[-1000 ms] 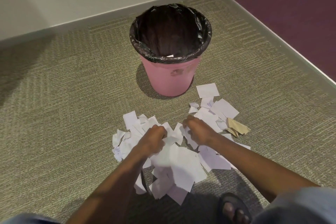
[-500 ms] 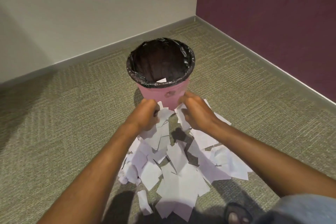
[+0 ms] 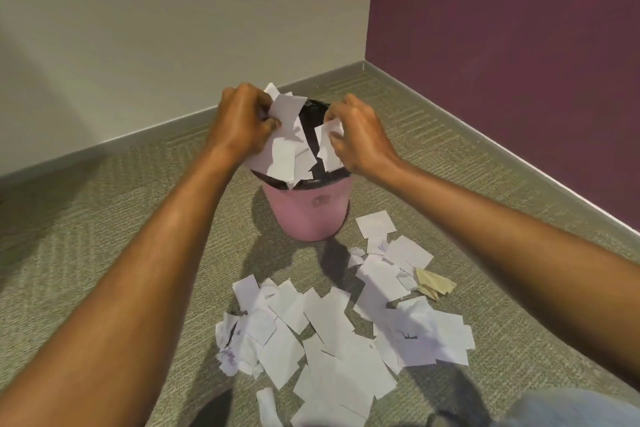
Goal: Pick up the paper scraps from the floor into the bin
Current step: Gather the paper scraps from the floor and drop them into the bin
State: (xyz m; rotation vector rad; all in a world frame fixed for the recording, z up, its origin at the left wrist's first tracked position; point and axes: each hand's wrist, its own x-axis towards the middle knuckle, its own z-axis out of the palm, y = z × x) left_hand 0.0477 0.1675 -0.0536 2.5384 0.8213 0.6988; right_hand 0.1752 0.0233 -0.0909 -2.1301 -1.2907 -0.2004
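A pink bin [image 3: 304,215] with a black liner stands on the carpet near the room's corner. Both hands are raised over its mouth. My left hand [image 3: 242,123] grips a bunch of white paper scraps [image 3: 284,146] that hang down over the rim. My right hand [image 3: 360,137] pinches a smaller bunch of white scraps [image 3: 327,146] beside them. The hands and scraps hide most of the bin's opening. A wide pile of white paper scraps [image 3: 332,333] lies on the floor in front of the bin.
One crumpled tan scrap [image 3: 434,282] lies at the pile's right edge. A cream wall [image 3: 173,28] stands behind the bin and a purple wall [image 3: 519,45] to the right, both with grey skirting. Green-grey carpet [image 3: 104,236] extends left.
Both hands have risen from the floor pile with handfuls of scraps and now hover over the bin's mouth. The view has tilted upward.
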